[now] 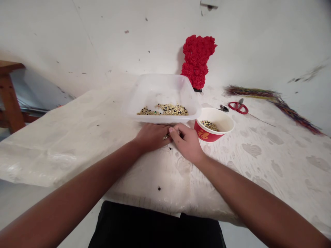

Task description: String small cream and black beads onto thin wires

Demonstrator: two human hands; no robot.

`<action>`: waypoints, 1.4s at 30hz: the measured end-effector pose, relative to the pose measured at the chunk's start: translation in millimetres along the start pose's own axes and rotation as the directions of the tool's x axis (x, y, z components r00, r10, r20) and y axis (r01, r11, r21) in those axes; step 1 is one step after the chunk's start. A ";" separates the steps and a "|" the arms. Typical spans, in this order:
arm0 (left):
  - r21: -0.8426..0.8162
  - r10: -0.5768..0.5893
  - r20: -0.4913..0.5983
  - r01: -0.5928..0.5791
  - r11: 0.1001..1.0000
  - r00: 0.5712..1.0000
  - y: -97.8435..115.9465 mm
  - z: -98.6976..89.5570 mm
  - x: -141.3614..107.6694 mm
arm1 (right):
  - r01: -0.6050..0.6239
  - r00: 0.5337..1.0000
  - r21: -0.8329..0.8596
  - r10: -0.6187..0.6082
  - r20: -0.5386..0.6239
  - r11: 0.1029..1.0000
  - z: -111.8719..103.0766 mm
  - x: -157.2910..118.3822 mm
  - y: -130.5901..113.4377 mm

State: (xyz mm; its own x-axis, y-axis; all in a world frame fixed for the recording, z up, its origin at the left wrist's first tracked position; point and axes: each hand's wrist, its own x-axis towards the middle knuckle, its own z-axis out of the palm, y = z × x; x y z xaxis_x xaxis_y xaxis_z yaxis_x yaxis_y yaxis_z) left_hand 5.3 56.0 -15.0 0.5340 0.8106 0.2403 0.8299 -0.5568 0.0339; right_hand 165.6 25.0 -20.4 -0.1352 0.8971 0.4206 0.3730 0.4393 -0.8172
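Observation:
My left hand (153, 137) lies low at the near side of a translucent white tub (165, 119), its fingers pointing right toward the other hand. Small pale and dark beads (166, 136) show between the two hands. Curled and touching the left fingertips, my right hand (186, 142) has its thumb pressed against its fingers; what it grips, if anything, is hidden. Pale and black beads (173, 110) lie along the near side of the tub's bottom. Just right of my right hand stands a red and white paper bowl (210, 136) with similar beads inside.
A red rose-covered figure (198, 62) stands behind the tub by the wall. Red-handled scissors (238, 107) and a bundle of coloured wires (274, 98) lie at the right. Loose dark beads dot the tablecloth (139, 179). A wooden stool (11, 96) stands far left.

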 end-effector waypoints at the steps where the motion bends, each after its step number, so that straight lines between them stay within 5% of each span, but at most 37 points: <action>1: -0.002 0.000 -0.001 0.000 1.000 1.000 -0.1 0.0 0.0 | -0.002 1.000 0.002 0.002 -0.001 1.000 -0.1 -0.1 -0.2; 22: -0.011 0.019 -0.075 -0.020 1.000 0.997 -3.2 4.9 -1.6 | 0.057 0.995 0.067 -0.051 -0.087 0.996 -2.8 0.4 0.0; 31: -0.008 0.026 -0.049 -0.026 1.000 0.998 -7.1 7.6 -1.6 | 0.166 0.984 -0.090 -0.160 0.074 0.982 -31.6 -6.1 -11.5; 36: 0.008 0.013 -0.019 -0.013 1.000 1.000 -6.2 6.0 -0.6 | 0.271 0.954 -0.236 -0.227 0.198 0.933 -54.3 -20.9 4.3; 42: 0.027 0.019 -0.027 -0.018 0.999 0.999 -6.5 6.8 -0.9 | 0.295 0.933 -0.280 -0.212 0.290 0.914 -54.6 -26.6 21.1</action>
State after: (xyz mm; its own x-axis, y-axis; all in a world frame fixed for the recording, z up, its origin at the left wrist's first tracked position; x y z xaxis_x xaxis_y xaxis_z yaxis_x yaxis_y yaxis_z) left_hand 0.6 60.2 -22.1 0.5448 0.7950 0.2668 0.8244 -0.5661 0.0033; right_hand 227.2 7.9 -27.3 -0.4714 0.7574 0.4518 0.5578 0.6529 -0.5125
